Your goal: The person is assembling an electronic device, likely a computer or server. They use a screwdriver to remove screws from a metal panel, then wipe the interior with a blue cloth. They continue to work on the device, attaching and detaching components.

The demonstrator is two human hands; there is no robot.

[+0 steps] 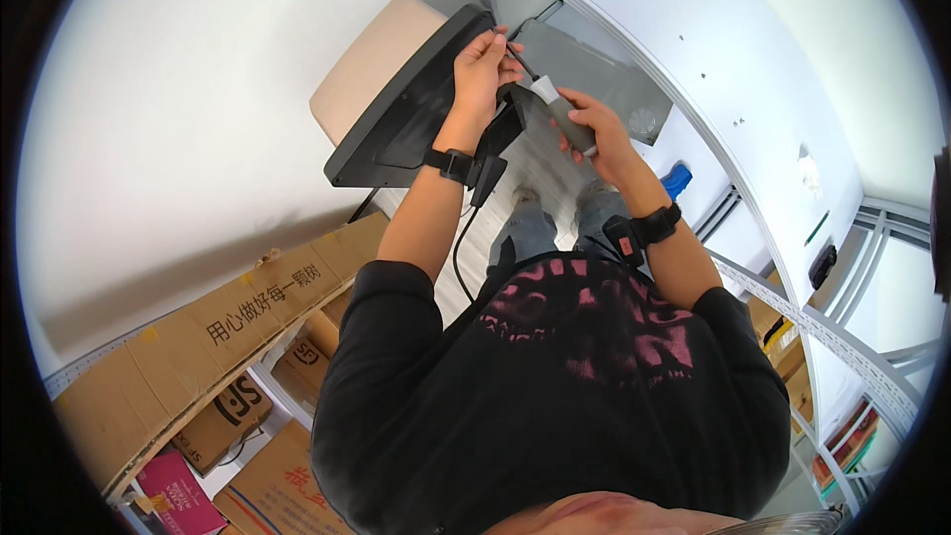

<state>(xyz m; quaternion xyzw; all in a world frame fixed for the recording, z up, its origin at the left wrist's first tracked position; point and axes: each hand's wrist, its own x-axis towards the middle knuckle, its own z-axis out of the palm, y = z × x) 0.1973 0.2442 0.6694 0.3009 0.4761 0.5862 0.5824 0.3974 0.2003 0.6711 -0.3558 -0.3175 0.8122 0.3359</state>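
Observation:
My right hand (604, 139) is wrapped around the grey handle of a screwdriver (567, 119) with a white collar. Its thin shaft points up and left toward my left hand (479, 71). The fingers of that hand are pinched together near the screwdriver's tip, at the edge of a flat black panel (401, 124). What they hold is too small or hidden to tell. The panel lies tilted against a beige padded seat (371, 54). A black bracket-like part (503, 124) sticks out beside my left wrist.
A grey translucent sheet (604, 64) stands behind my hands by a white metal frame (634, 50). Shelves with cardboard boxes (267, 287) are at lower left. A blue object (676, 181) lies right of my right forearm. A black cable (459, 253) hangs from my left wrist strap.

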